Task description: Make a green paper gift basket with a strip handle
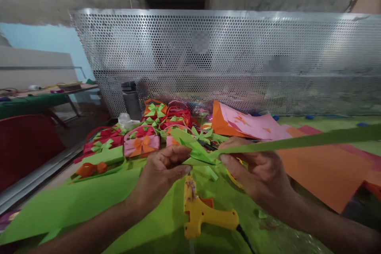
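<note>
Between both hands is a long green felt strip, folded into loops near my fingers and trailing off to the right edge. My left hand pinches the looped end between thumb and fingers. My right hand grips the strip where the loops meet the long tail. Just below them a yellow glue gun lies on the green table covering, its nozzle pointing away from me and its black cord running toward the front. A yellow ring-shaped thing is partly hidden behind my right hand.
Several small felt bags with bows, such as a pink bag, stand at the left and middle. A dark bottle is behind them. Pink felt sheets and an orange sheet lie right. A perforated metal panel closes the back.
</note>
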Demonstrator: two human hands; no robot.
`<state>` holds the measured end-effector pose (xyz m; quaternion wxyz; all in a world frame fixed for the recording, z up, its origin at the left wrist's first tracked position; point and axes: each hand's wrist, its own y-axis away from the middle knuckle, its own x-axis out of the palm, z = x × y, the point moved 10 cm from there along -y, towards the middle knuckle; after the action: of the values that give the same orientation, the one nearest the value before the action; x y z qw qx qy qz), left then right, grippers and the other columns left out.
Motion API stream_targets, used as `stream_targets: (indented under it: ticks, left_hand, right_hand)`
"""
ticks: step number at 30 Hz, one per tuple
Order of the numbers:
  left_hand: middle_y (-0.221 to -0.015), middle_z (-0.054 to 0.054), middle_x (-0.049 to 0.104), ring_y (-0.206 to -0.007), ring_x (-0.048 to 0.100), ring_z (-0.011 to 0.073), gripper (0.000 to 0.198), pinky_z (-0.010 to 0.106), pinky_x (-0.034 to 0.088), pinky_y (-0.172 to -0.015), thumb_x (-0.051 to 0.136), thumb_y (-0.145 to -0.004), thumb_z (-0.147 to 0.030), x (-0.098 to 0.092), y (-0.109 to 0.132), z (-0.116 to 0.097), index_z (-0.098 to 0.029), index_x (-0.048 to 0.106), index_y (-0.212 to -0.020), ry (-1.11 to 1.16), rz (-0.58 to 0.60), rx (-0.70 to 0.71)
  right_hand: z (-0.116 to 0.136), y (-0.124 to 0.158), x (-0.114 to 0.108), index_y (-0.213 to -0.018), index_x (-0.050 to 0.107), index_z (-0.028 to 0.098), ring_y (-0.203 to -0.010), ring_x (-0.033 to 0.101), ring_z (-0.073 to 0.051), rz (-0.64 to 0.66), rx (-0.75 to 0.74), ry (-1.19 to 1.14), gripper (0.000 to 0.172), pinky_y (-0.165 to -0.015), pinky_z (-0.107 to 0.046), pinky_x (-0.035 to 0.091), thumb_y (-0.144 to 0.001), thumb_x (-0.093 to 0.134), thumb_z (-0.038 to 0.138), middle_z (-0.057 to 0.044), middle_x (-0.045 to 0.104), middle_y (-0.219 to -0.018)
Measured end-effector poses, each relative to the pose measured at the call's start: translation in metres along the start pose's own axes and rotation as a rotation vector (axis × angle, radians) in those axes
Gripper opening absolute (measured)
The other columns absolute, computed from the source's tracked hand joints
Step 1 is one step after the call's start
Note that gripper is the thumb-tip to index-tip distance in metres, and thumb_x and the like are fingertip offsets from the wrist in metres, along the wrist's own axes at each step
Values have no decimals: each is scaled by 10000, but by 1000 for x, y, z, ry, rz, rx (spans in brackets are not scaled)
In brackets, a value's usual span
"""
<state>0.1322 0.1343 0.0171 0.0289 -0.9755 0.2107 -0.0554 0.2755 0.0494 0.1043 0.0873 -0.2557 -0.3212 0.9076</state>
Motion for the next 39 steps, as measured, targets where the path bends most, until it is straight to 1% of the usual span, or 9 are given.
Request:
stream_targets:
  ticks: [4, 10, 13, 18, 23, 25, 27, 33, 39]
  left_hand:
    - [-889, 4, 682, -823, 620, 126, 324, 221, 497, -749, 729, -633, -159, -5, -2, -5, -184, 613, -935, -46, -15, 50]
    - [-870, -2, 697, -827, 635, 126, 279, 199, 504, -725, 709, -640, -144, -6, 1, -14, -180, 622, -902, -118, -43, 68]
    - [-850, -13, 702, -823, 640, 119, 272, 181, 508, -710, 704, -635, -122, -5, 1, -17, -185, 626, -887, -144, -48, 75]
    - [-859, -16, 707, -832, 645, 124, 254, 189, 513, -732, 702, -628, -119, -4, 3, -21, -190, 633, -861, -138, -53, 97]
    - [-865, 5, 713, -838, 652, 155, 262, 228, 521, -738, 700, -624, -133, -4, 3, -23, -189, 639, -872, -165, -63, 92]
    - [-863, 10, 715, -838, 653, 162, 256, 239, 523, -739, 698, -624, -132, -4, 3, -24, -187, 641, -867, -180, -66, 91]
    - [-865, 9, 714, -841, 653, 161, 250, 241, 522, -745, 696, -626, -127, -4, 4, -24, -189, 643, -862, -190, -67, 97]
    - [-862, -8, 709, -830, 651, 139, 246, 219, 518, -741, 690, -648, -131, -2, 3, -25, -205, 643, -878, -195, -39, 134]
    - [-832, -16, 712, -778, 651, 125, 245, 191, 518, -687, 693, -628, -115, -1, 2, -22, -199, 647, -854, -171, -55, 108]
  right_hand:
    - [16, 0, 1, -819, 561, 217, -794, 586, -148, 15, -197, 103, 107, -747, -310, 470, -811, 497, 132, -11, 622, -817]
    - [26, 2, 2, -805, 549, 207, -798, 561, -134, 35, -314, 218, 146, -715, -282, 457, -824, 479, 80, -20, 591, -865]
    - [25, 4, 3, -802, 554, 209, -804, 560, -135, 51, -312, 275, 180, -702, -273, 447, -813, 462, 54, -24, 577, -887]
    - [20, 7, 7, -866, 555, 229, -822, 566, -135, 93, -298, 372, 231, -679, -258, 436, -776, 449, 44, -23, 566, -939]
    - [17, 6, 7, -839, 564, 222, -772, 573, -155, 62, -268, 441, 130, -633, -289, 431, -819, 446, 171, -39, 591, -923]
    - [17, 6, 8, -824, 564, 217, -772, 568, -164, 62, -265, 485, 132, -624, -297, 423, -832, 434, 195, -46, 592, -906]
    - [16, 6, 11, -829, 560, 215, -793, 565, -171, 87, -274, 515, 151, -633, -302, 422, -840, 414, 177, -50, 589, -910]
    - [13, 8, 16, -862, 523, 231, -841, 556, -165, 167, -292, 479, 135, -664, -294, 420, -842, 420, 146, -36, 551, -967]
    - [8, 12, 20, -874, 518, 234, -862, 543, -163, 210, -256, 487, 144, -670, -298, 409, -845, 426, 126, -25, 539, -959]
